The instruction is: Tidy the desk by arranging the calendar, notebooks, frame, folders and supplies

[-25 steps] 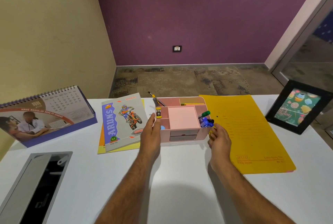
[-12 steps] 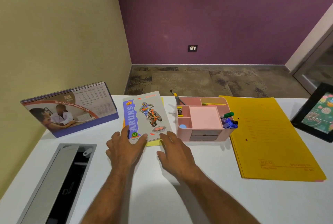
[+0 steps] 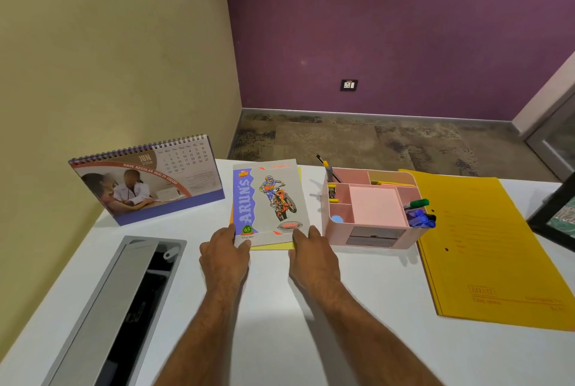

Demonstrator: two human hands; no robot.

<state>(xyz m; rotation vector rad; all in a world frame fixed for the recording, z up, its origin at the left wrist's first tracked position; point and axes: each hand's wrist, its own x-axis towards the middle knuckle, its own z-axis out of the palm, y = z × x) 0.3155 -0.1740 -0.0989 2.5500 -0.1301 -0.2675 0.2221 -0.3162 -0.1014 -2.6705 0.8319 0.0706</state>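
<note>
White desk (image 3: 357, 308): both hands' fingers (image 3: 239, 238) press flat on notebooks (image 3: 269, 199), beside organizer (image 3: 370, 208).

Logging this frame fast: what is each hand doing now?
Left hand: open, fingers resting on the notebook at its near left corner.
Right hand: open, fingers touching the notebook's near right corner.

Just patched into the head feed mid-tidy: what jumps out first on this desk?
Both hands, left hand and right hand, rest on the near edge of the motorbike-cover notebook at the desk's middle, which lies on a yellow notebook. Left of it stands the desk calendar; right of it sits the pink organizer, then the big yellow folder.
</note>
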